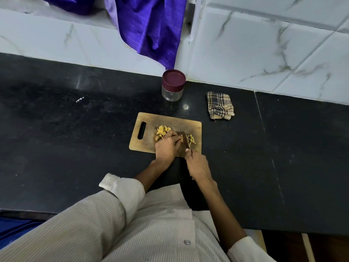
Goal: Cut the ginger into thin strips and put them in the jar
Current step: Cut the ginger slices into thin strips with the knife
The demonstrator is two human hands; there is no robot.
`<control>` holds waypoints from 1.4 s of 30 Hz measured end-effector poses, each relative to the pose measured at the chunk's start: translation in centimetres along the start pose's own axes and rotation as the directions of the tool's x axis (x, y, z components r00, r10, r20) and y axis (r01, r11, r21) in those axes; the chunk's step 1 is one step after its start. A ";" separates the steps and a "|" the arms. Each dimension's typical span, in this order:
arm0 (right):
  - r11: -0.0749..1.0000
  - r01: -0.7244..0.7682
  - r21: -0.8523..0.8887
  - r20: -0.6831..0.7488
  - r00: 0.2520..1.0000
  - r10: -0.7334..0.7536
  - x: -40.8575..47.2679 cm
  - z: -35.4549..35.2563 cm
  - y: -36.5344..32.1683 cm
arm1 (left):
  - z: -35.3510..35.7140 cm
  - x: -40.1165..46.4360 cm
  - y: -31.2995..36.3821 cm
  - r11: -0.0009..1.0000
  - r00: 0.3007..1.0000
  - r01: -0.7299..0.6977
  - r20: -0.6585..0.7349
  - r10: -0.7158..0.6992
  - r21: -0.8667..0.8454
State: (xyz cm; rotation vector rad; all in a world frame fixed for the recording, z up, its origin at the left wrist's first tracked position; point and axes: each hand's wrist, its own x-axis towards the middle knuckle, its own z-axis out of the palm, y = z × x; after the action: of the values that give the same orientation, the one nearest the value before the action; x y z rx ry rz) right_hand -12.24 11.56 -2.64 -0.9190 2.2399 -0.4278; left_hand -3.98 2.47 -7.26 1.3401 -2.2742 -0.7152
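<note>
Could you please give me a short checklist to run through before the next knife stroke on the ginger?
1. Right hand grips the knife handle: ok.
2. Left hand holds down the ginger piece against the blade side: ok.
3. Left fingertips tucked clear of the edge: cannot tell, they sit very close to the blade.
4. Cutting board lies flat on the counter: ok.
5. Cut strips lie apart on the far side of the blade, uncut slices behind the left hand: ok.
6. Jar ready to receive strips: not ok, its lid is still on.
</note>
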 end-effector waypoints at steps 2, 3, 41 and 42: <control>1.000 0.004 -0.004 0.017 1.000 -0.004 -0.1 0.1 -0.1 | 0.0 0.1 0.0 1.000 1.000 -0.002 0.004 0.002 0.004; 1.000 0.003 -0.006 0.021 1.000 -0.003 -0.2 0.2 -0.2 | 0.0 0.1 0.0 1.000 1.000 -0.005 0.005 0.005 0.007; 0.979 -0.100 -0.178 0.069 0.991 0.113 0.2 0.7 -1.7 | 0.3 0.6 -0.5 0.999 0.998 -0.047 -0.037 0.047 0.003; 0.978 -0.099 -0.183 0.071 0.991 0.114 -0.2 0.8 -1.4 | 0.4 0.6 -0.5 0.999 0.998 -0.038 -0.043 0.038 0.004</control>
State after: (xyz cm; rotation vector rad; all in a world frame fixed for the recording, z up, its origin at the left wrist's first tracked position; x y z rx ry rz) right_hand -10.89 10.72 -2.46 -0.8847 2.2670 -0.1392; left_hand -4.12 1.79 -7.80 1.2979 -2.2609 -0.6643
